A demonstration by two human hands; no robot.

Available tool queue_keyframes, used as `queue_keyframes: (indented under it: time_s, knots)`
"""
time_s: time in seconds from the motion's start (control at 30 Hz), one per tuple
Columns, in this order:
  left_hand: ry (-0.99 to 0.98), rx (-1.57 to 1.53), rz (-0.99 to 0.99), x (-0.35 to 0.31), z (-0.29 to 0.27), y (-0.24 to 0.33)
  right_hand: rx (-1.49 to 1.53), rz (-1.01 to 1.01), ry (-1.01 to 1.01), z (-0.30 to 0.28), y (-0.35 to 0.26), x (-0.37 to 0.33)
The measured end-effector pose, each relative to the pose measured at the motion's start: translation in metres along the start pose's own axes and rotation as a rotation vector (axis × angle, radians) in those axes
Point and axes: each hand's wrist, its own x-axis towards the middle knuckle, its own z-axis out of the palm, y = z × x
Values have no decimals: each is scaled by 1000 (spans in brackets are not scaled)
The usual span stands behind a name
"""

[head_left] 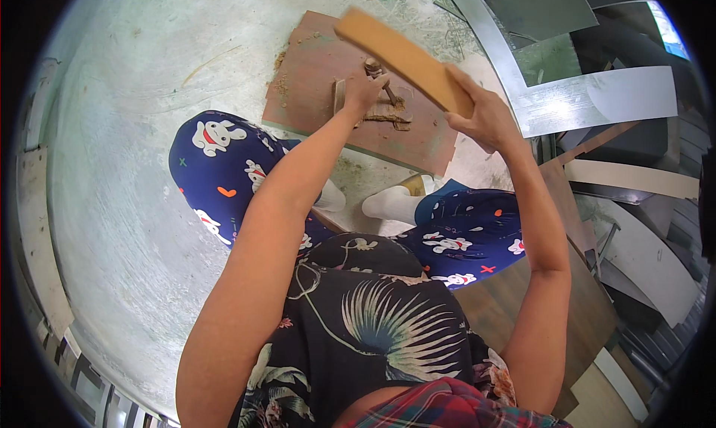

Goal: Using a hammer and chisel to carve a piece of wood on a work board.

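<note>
Across the left side, pale, scuffed concrete floor [127, 137] runs up to a knee in navy rabbit-print trousers [212, 148]. Next comes a reddish-brown board [309, 62] lying flat on the floor, with wood shavings [281, 58] scattered near its left edge.

Near the middle of this board rests the wood piece [399, 116], partly covered by the left hand [365, 92]. That hand is closed around a chisel [390, 94], whose lower end meets a rough hollow in the wood. Judging by the ragged dark line along the near side and the loose crumbs around it, some cutting is already done. The hollow looks uneven and unfinished, so more material probably remains to be cleared; its depth, and how much is left, cannot be told from this angle.

Farther right, a thick tan wooden bar [403, 55] slants above the board, its far end raised past the chisel. The right hand [485, 114] grips its near end, fingers over the top and thumb underneath. Beyond that, pale flat sheets [604, 103] and other offcuts lie piled up.
</note>
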Motion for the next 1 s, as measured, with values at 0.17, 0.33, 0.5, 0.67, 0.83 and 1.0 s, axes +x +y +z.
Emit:
queue_keyframes:
  time_s: [0.17, 0.33, 0.5, 0.67, 0.83, 1.0]
  knots:
    - [54, 39, 46, -3, -4, -6, -48, 180, -171, -3, -6, -1]
    - [-15, 73, -41, -12, -4, 12, 55, 61, 53, -5, -10, -14]
    - [17, 187, -59, -14, -2, 12, 9, 133, 27, -35, -27, -26]
    - [31, 142, 24, -7, 6, -7, 90, 165, 170, -40, -45, -55]
    - [78, 193, 47, -10, 15, -2, 142, 240, 278, -44, -61, -84]
    - [105, 235, -21, -18, 12, 9, 51, 240, 280, -56, -66, -98]
